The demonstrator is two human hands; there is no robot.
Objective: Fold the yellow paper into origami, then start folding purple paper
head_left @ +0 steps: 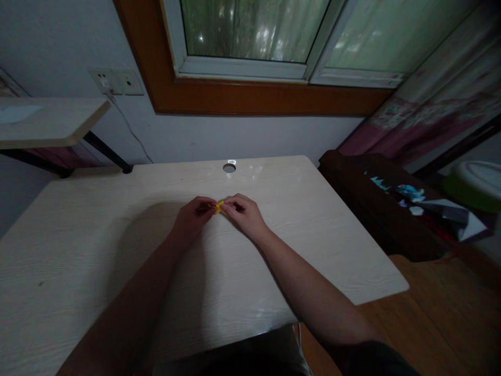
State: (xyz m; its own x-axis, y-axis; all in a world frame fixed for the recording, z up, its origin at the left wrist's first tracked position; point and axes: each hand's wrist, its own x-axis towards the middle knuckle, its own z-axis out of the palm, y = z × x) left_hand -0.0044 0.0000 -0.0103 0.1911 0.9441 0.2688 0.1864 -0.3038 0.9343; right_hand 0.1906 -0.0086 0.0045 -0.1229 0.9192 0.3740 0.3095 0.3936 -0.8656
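Note:
A small yellow piece of paper is pinched between both my hands just above the pale wooden desk. My left hand grips its left side with curled fingers. My right hand grips its right side with thumb and fingertips pressed together. Most of the yellow piece is hidden by my fingers. Both forearms reach in from the bottom of the view.
A round cable hole lies in the desk behind my hands. A shelf juts out at the left. A dark wooden cabinet with papers stands at the right. Wall sockets and a window are behind.

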